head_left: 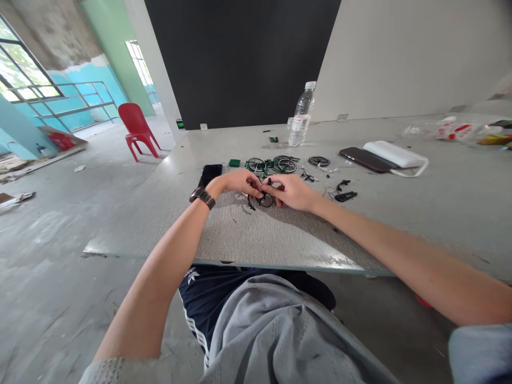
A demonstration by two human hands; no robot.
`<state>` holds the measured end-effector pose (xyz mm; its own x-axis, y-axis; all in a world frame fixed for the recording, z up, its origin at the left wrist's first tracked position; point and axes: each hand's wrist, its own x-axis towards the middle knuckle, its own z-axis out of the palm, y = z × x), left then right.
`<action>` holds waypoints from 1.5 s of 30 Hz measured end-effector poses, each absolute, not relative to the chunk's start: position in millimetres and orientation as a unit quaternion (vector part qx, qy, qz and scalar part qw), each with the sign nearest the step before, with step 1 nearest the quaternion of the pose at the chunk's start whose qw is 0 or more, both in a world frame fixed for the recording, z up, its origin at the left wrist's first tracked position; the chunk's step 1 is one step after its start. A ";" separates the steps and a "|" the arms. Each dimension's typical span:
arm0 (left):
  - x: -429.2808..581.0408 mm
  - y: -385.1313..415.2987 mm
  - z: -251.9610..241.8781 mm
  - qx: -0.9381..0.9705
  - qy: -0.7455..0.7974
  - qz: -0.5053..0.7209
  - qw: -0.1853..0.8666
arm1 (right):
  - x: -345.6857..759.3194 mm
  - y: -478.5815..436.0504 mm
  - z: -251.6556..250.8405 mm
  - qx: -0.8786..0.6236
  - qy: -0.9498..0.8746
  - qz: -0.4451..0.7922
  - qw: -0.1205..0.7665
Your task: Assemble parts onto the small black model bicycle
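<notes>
- The left hand (239, 183) and right hand (291, 191) meet over a grey board (280, 234), fingertips pressed toward each other and pinching a small black wheel part (264, 200) between them.
- The wheel part sits just above the board, partly hidden by the fingers; how it joins to anything cannot be told.
- A dark wristwatch (203, 197) is on the left wrist.
- Just beyond the hands on the board stands a green miniature bicycle model (272, 165), close to the fingers but not touching them.
- Left of the bicycle model lie a small green block (234, 162) and a black phone (210, 173), face up.
- Right of the bicycle model lies a loose small wheel (319, 161), and nearer the right wrist some small black pieces (344, 192).
- Behind the bicycle model stands a clear plastic water bottle (301, 116), upright.
- Farther right of the bicycle model a second dark phone (365, 159) lies beside a white power bank (394, 154) with a cable.
- Well to the left of the bicycle model, off the board on the concrete floor, stands a red plastic chair (138, 129).
</notes>
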<state>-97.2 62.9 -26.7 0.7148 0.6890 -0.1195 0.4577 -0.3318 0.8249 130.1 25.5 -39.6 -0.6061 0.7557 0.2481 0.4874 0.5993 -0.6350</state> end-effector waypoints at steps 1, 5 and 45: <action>-97.3 62.9 -27.1 0.805 0.354 0.128 0.459 | 129.9 25.4 -39.3 -0.363 -0.857 0.262 0.256; -97.9 64.6 -28.6 0.813 0.342 0.126 0.453 | 129.7 25.1 -37.0 -0.363 -0.861 0.263 0.243; -90.4 57.1 -22.3 0.832 0.367 0.113 0.402 | 128.4 27.1 -34.3 -0.389 -0.860 0.258 0.203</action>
